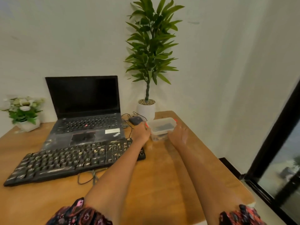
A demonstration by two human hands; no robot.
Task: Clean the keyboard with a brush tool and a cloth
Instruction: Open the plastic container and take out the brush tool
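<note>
The black keyboard [73,161], speckled with pale dirt, lies on the wooden table [159,179] in front of a laptop. To its right stands a clear plastic container [162,125] with red clips and something dark inside; I cannot tell what. My left hand [140,132] grips the container's left edge at a red clip, fingers curled. My right hand [178,133] is against the container's right side with its fingers fairly straight. No brush or cloth is in plain view.
An open black laptop [84,111], also dirty, sits behind the keyboard. A dark mouse [136,120] with its cable lies left of the container. A tall plant in a white pot [146,109] stands behind, and a small flower pot [26,117] at far left. The table edge runs close on the right.
</note>
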